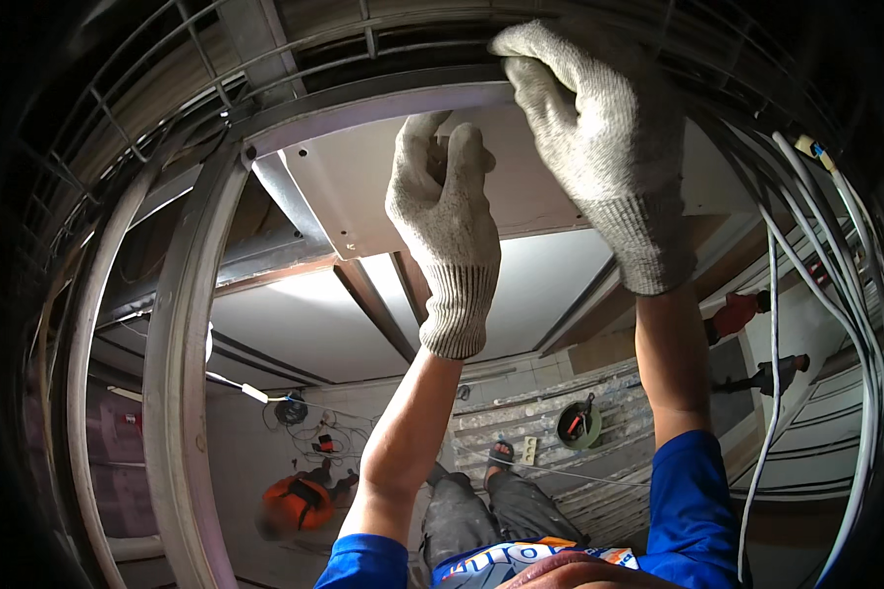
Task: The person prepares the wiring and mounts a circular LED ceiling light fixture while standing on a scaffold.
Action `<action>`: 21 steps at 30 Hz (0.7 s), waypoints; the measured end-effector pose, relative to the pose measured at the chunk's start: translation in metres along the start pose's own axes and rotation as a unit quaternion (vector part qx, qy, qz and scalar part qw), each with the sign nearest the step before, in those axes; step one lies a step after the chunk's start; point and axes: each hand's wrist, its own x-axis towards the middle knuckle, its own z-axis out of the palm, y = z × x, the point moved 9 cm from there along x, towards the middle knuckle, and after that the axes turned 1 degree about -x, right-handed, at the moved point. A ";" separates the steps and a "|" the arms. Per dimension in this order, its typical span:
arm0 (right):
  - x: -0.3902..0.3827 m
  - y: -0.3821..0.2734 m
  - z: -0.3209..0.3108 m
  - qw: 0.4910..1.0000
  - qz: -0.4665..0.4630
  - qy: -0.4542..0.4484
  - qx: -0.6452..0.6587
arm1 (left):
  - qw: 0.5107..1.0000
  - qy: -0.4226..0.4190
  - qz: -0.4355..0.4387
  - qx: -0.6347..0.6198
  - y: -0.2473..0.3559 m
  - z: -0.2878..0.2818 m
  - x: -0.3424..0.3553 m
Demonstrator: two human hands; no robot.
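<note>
Both hands are raised to a pale flat panel (383,187) that sits inside a curved metal frame (182,324). The left hand (447,211), in a grey knit work glove, is closed into a loose fist at the middle of the panel – its fingers curl around something small at the top of the fist, though the glove hides what it is. The right hand (594,128), gloved the same way, lies just to the right and further up, its fingers bent over the top bar of the frame (383,98) where the panel meets it; the grip looks like a hooked hold on the bar's edge rather than a full clench. The two gloves are close, almost touching near the thumbs.

The panel fills the upper middle of the scene, its left edge resting against a slanted grey strut (290,201). Small dark holes dot its near-left border.

Along the right side a bundle of white cables (835,285) runs in an arc from top to bottom. Far off past the arms lie an orange bag (295,503) at the left, a round green bucket (580,424) in the middle and a sandalled foot (501,455) beside it – all well apart from the hands. Blue sleeves (692,506) show at the near edge.
</note>
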 end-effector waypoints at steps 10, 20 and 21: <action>0.019 -0.004 -0.004 0.991 0.029 -0.132 -0.022 | 0.990 0.117 0.056 -0.054 0.005 -0.028 -0.006; -0.087 0.016 0.024 0.862 0.336 -0.030 0.377 | 0.995 0.071 0.060 -0.026 0.010 -0.062 -0.017; -0.102 0.017 0.037 0.860 0.338 -0.030 0.381 | 0.996 0.061 0.067 0.001 0.013 -0.065 -0.016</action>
